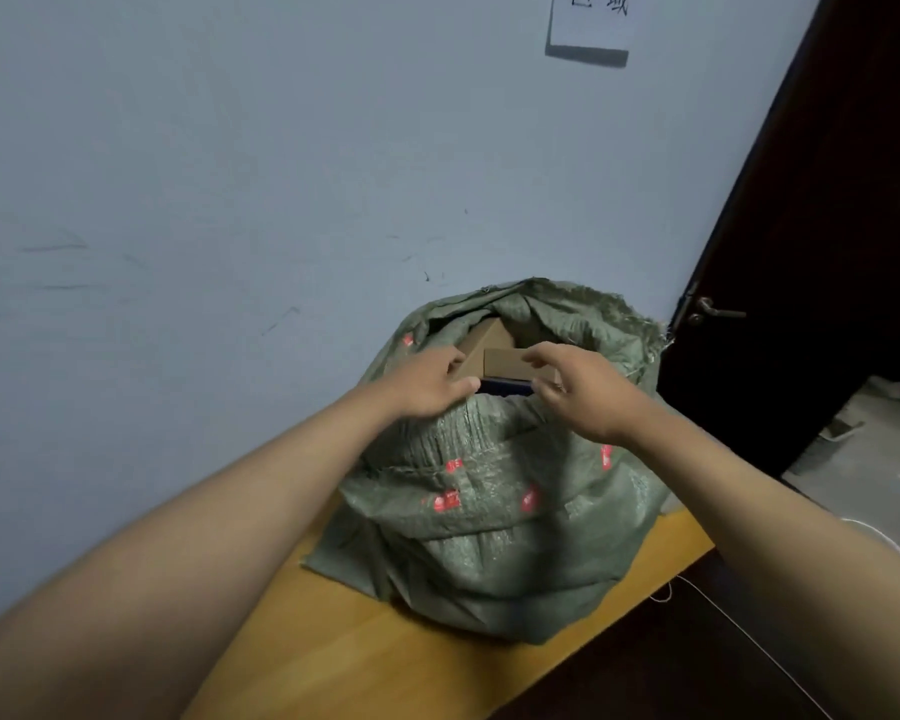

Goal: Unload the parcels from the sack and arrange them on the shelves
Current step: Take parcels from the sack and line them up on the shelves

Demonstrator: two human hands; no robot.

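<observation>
Two bare forearms nearest the lens, reaching forward over a wooden table [375, 662]. Left hand [427, 387] first: fingers loosely curled at the near lip of the sack [489, 511], thumb lying on the woven cloth, probably pressing the rim down to keep the mouth open; whether clamped on the cloth or only resting, cannot tell. Just beyond those fingertips, two brown boxes [500, 358] showing in the mouth, one tilted behind, one flatter in front, and below them a dark parcel [507, 387], so three parcels counted, likely more buried under them. Right hand [588, 392] next: fingers relaxed and bent, spread as a claw over the front box, holding nothing, apparently poised to close on it. One sack, upright against the wall [230, 174], mouth folded back for access. Past the right fingers, one dark door [827, 252] with one handle [713, 309]. No shelves in view.
</observation>
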